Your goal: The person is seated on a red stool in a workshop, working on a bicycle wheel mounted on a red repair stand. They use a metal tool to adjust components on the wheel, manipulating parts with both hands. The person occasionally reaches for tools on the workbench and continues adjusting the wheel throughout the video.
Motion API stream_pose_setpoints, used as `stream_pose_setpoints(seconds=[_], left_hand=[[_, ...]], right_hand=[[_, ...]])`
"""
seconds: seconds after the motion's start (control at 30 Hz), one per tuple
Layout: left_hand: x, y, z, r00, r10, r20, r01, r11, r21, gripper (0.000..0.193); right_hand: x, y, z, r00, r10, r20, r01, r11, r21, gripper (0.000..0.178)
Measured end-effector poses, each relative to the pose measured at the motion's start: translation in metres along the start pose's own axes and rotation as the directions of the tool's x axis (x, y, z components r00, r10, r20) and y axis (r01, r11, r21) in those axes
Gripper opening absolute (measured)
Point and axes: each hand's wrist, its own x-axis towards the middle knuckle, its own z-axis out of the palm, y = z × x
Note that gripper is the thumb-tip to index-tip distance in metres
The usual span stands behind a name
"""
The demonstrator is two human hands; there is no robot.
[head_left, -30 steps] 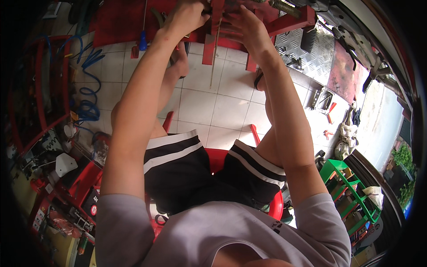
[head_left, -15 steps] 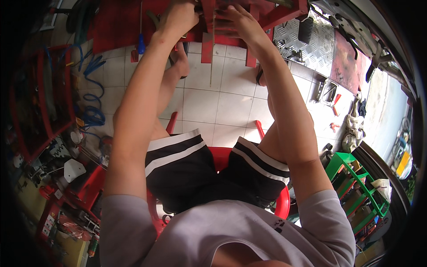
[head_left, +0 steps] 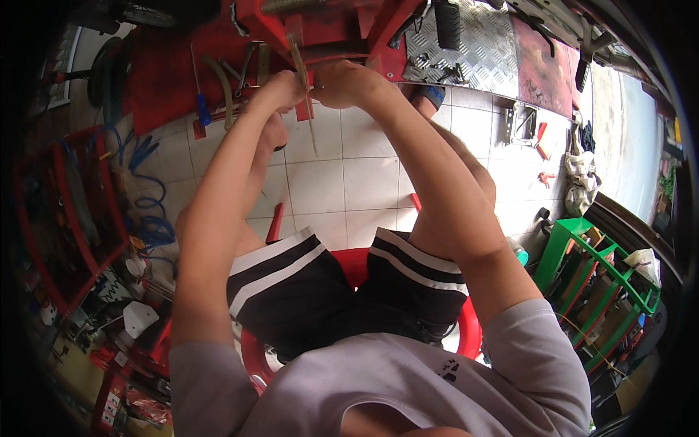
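Both my hands are close together in front of the red metal frame [head_left: 277, 33]. A thin, long tan strip [head_left: 297, 54] runs down between them, its narrow end hanging above the tiled floor. My left hand [head_left: 282, 90] is closed, its fingertips against the strip's left side. Just right of the strip, my right hand [head_left: 344, 83] is closed too, with fingers curled under. What either hand grips is hidden. Left of my hands, a blue-handled screwdriver [head_left: 203, 111], a curved tan piece [head_left: 220, 84] and a wrench [head_left: 248, 64] lie on the red surface [head_left: 164, 76].
I sit on a red plastic chair [head_left: 470, 331]. A metal tread plate [head_left: 484, 54] lies at the far right. On the right stands a green rack [head_left: 557, 255]; on the left are a red shelf [head_left: 76, 233] and a coiled blue hose [head_left: 149, 186].
My hands have come closer together and lower in the view. My right hand, spread and blurred before, is now closed. The whole view has shifted, showing more of the red frame.
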Motion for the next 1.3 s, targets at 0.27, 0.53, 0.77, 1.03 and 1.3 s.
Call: stream_pose_setpoints(seconds=[0.27, 0.53, 0.77, 1.03, 1.3], left_hand=[[-0.025, 0.027, 0.016, 0.984, 0.156, -0.082, -0.115, 0.919, 0.378, 0.028], [-0.102, 0.085, 0.066, 0.920, 0.299, 0.251, -0.391, 0.694, 0.605, 0.031], [-0.108, 0.070, 0.083, 0.884, 0.251, 0.394, -0.457, 0.639, 0.619, 0.021], [-0.132, 0.076, 0.059, 0.896, 0.172, 0.410, -0.419, 0.631, 0.652, 0.034], [-0.151, 0.081, 0.036, 0.901, 0.163, 0.402, -0.397, 0.686, 0.611, 0.049]], right_hand=[[-0.005, 0.006, -0.004, 1.000, 0.010, -0.021, -0.011, 0.998, -0.061, 0.032], [0.005, 0.085, -0.011, 0.998, -0.023, 0.057, 0.048, 0.866, -0.497, 0.033], [-0.031, 0.141, -0.042, 0.918, 0.118, -0.378, -0.189, 0.969, -0.159, 0.032], [-0.014, 0.198, 0.000, 0.887, 0.445, 0.120, -0.456, 0.807, 0.375, 0.025], [0.006, 0.190, 0.101, 0.751, 0.192, 0.632, -0.661, 0.203, 0.723, 0.025]])
